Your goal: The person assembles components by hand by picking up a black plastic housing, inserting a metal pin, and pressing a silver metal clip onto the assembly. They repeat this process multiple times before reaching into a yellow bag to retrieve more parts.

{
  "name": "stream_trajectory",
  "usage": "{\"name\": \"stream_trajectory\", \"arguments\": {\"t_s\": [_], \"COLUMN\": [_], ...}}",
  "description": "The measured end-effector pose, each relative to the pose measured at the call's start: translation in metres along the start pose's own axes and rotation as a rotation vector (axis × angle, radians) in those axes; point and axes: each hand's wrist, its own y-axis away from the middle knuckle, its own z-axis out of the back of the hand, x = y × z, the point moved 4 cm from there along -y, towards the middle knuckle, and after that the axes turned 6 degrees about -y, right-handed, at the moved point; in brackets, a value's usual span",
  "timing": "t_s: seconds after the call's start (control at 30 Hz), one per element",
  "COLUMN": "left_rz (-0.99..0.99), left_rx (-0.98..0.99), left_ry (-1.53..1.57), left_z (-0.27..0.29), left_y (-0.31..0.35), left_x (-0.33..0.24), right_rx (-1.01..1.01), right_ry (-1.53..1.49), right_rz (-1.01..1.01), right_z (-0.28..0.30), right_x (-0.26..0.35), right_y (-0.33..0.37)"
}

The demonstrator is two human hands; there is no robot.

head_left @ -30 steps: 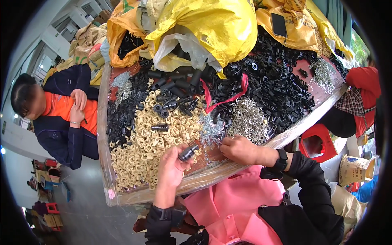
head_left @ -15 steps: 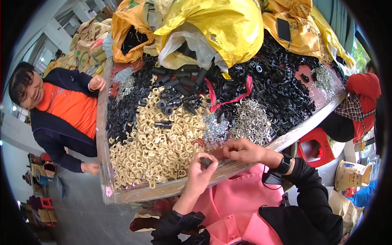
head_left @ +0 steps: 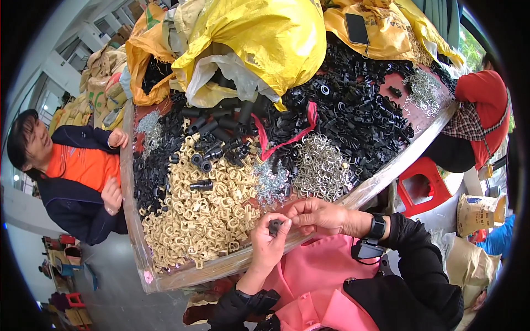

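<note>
My left hand [head_left: 265, 246] is closed around a small black plastic part [head_left: 275, 226], held up over the table's near edge. Thumb and fingertips of my right hand [head_left: 323, 217] are pinched together close beside that part; anything between them is too small to make out. Ahead of my hands lies a heap of beige ring-shaped plastic pieces [head_left: 204, 231]. Small silvery screws or pins [head_left: 270, 182] form a pile just beyond my fingers, and to their right is a mound of bent metal hooks or clips [head_left: 320, 171].
Black plastic parts [head_left: 353, 110] cover much of the wooden-edged table [head_left: 221, 270]. Large yellow sacks [head_left: 265, 44] stand at the back, a phone [head_left: 357, 28] lying on one. A co-worker [head_left: 77, 160] stands left; another person [head_left: 486, 116] sits right, by a red stool [head_left: 422, 187].
My right hand has come in against the part in my left hand. The whole view has shifted slightly. The left co-worker's lower hand has risen to the table edge.
</note>
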Motion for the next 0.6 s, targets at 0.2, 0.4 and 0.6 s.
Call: {"name": "stream_trajectory", "arguments": {"t_s": [0.2, 0.4, 0.6], "left_rz": [0.149, 0.466, 0.458], "left_rx": [0.095, 0.311, 0.262], "left_ry": [0.204, 0.984, 0.841], "left_z": [-0.006, -0.007, -0.002], "left_y": [0.001, 0.003, 0.007], "left_x": [0.006, 0.002, 0.008], "right_rx": [-0.009, -0.106, -0.081], "right_ry": [0.151, 1.122, 1.472], "right_rz": [0.163, 0.637, 0.874], "right_z": [0.0, -0.016, -0.037], "right_x": [0.004, 0.035, 0.04], "right_y": [0.0, 0.017, 0.025]}}
